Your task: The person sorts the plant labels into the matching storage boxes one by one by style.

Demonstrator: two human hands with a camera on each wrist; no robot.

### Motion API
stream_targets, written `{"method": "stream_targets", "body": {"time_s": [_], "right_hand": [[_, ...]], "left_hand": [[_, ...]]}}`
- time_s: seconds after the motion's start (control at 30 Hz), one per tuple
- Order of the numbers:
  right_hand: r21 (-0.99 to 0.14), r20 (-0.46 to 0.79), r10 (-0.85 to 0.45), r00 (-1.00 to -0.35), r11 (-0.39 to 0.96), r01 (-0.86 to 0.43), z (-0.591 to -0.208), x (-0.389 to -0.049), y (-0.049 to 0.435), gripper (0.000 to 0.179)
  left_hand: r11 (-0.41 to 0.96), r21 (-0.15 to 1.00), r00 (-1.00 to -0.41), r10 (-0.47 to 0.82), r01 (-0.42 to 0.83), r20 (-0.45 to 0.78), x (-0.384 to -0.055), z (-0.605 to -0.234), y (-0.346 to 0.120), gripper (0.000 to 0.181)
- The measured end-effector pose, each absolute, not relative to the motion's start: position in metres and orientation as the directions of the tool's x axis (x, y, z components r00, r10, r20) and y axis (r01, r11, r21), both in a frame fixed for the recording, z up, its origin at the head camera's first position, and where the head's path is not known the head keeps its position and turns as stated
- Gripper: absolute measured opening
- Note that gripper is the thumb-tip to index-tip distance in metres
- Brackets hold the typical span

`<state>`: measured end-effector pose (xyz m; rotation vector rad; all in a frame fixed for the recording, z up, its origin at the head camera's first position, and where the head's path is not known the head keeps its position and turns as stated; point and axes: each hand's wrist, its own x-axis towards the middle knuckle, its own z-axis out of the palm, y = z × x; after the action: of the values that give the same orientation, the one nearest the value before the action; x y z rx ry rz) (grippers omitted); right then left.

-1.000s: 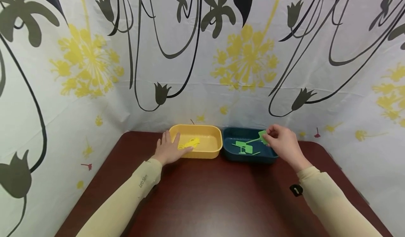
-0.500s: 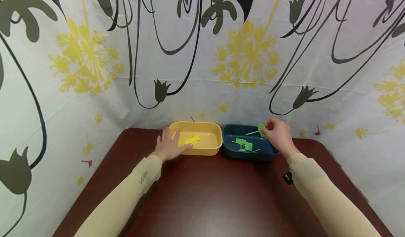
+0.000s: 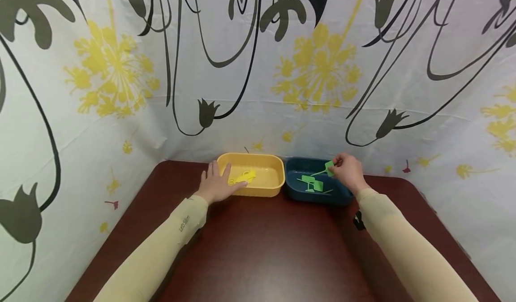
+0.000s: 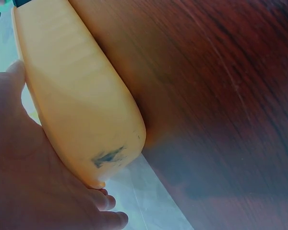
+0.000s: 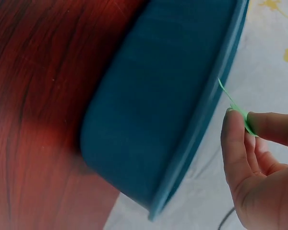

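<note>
In the head view my left hand (image 3: 215, 183) lies with spread fingers over the left end of the yellow tray (image 3: 274, 190). The left wrist view shows the thumb along the tray's rim and the fingertips around its end. A few thin yellow pieces (image 3: 246, 176) lie inside that tray, partly behind the thumb. My right hand (image 3: 348, 172) pinches a flat green tag with a thin stem (image 3: 329, 168) between thumb and fingers, over the right side of the dark blue tray (image 3: 318, 198). Several more green tags (image 3: 318, 185) lie on that tray's floor.
Both trays stand side by side at the back of the dark red-brown table (image 3: 266, 248). Close behind them hangs a white patterned cloth (image 3: 250, 127), which also covers the left and right sides. A black strap piece (image 3: 358, 220) shows under the right sleeve.
My right hand has moved a little left, carrying the green tag further over the blue tray. The tag's stem has swung as it moved. My left hand stays at the yellow tray.
</note>
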<state>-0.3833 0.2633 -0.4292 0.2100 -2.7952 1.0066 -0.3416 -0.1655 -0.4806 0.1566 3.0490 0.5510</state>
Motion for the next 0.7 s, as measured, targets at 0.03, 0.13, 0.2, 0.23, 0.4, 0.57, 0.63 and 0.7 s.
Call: {"method": "stream_targets", "body": {"time_s": [0.03,0.13,0.2,0.23,0.4,0.57,0.63,0.7], "right_hand": [[-0.624,0.192,-0.078,-0.978,0.759,-0.183,-0.431,-0.385,0.263,0.021],[-0.644,0.152,-0.076,-0.985,0.749,-0.157,-0.438,-0.391,0.261,0.020],[-0.657,0.116,-0.073,-0.991,0.742,-0.131,-0.443,-0.395,0.261,0.019],[-0.663,0.097,-0.073,-0.993,0.739,-0.119,-0.446,-0.397,0.261,0.018],[-0.663,0.050,-0.074,-0.996,0.744,-0.088,-0.455,-0.403,0.262,0.017],[-0.634,0.049,-0.063,-0.997,0.769,-0.080,-0.456,-0.404,0.262,0.015],[-0.618,0.055,-0.059,-0.997,0.782,-0.080,-0.456,-0.404,0.261,0.015],[-0.597,0.060,-0.052,-0.997,0.798,-0.078,-0.457,-0.404,0.260,0.014]], "left_hand": [[0.932,0.350,-0.994,0.104,0.090,-0.023,-0.341,-0.480,-0.166,0.111],[0.933,0.350,-0.994,0.101,0.082,-0.036,-0.341,-0.479,-0.166,0.112],[0.934,0.348,-0.994,0.099,0.079,-0.039,-0.341,-0.479,-0.166,0.112],[0.934,0.348,-0.994,0.099,0.079,-0.041,-0.341,-0.479,-0.166,0.112],[0.934,0.348,-0.994,0.105,0.086,-0.037,-0.342,-0.479,-0.166,0.112],[0.937,0.339,-0.993,0.104,0.082,-0.048,-0.343,-0.479,-0.166,0.113],[0.938,0.337,-0.994,0.101,0.079,-0.047,-0.343,-0.479,-0.166,0.113],[0.938,0.338,-0.994,0.098,0.078,-0.042,-0.343,-0.480,-0.167,0.113]]}}
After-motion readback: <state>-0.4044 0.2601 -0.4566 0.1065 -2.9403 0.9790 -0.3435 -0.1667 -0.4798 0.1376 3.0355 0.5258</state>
